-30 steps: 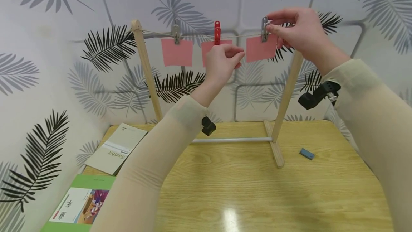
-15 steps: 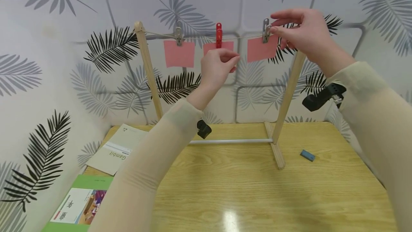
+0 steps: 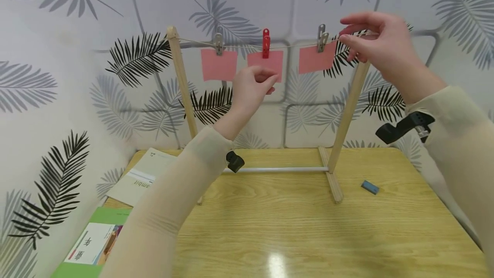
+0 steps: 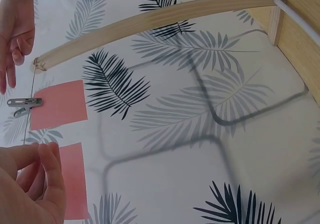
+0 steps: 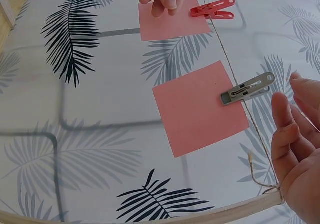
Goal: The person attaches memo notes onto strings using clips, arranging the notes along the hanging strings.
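Observation:
Three pink paper squares hang from a string (image 3: 291,45) on a wooden frame. A grey clip (image 3: 218,45) holds the left paper (image 3: 219,67), a red clip (image 3: 266,45) the middle paper (image 3: 275,60), and another grey clip (image 5: 247,89) the right paper (image 5: 200,110). My left hand (image 3: 250,89), fingers loosely bent and thumb near the fingertips, is in front of the middle paper and covers part of it; nothing shows in its grasp. My right hand (image 3: 387,46) is just right of the right-hand grey clip, apart from it, fingers spread and holding nothing.
The frame's left post (image 3: 182,78) and right post (image 3: 350,108) stand on the wooden table (image 3: 301,226), joined low down by a white rod (image 3: 278,169). Books, one a green book (image 3: 98,216), lie at left. A small blue block (image 3: 370,187) lies at right.
My right hand has drawn away from the right-hand grey clip, moving right. The left hand has moved left and down, uncovering more of the middle paper. The papers remain clipped.

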### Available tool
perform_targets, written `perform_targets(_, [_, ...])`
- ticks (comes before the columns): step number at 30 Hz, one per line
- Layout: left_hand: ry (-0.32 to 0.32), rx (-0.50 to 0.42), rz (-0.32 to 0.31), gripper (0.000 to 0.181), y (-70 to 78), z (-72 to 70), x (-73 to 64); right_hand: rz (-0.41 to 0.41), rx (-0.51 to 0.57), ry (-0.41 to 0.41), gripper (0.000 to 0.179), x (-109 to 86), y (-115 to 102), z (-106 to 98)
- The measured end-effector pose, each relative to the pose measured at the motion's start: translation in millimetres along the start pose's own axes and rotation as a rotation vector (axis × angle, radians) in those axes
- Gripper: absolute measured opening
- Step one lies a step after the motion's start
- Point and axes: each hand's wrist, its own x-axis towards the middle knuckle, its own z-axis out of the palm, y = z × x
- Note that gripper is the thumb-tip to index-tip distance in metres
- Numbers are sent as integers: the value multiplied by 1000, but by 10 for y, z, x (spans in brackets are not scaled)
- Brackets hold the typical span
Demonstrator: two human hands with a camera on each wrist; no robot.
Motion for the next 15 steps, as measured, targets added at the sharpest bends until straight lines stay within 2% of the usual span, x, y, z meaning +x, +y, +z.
perform_targets(3, [-5,20,4,19,-33,-42,-59,-7,4,-12,39,-67,28,-4])
perform_targets(7, [-10,67,-1,20,-75,-126,-162,-6,-48,-20,40,-169,78,4])
perform_targets(15, [-9,91,-60,18,-168,-271,-320,-8,-159,-28,39,-347,219,32])
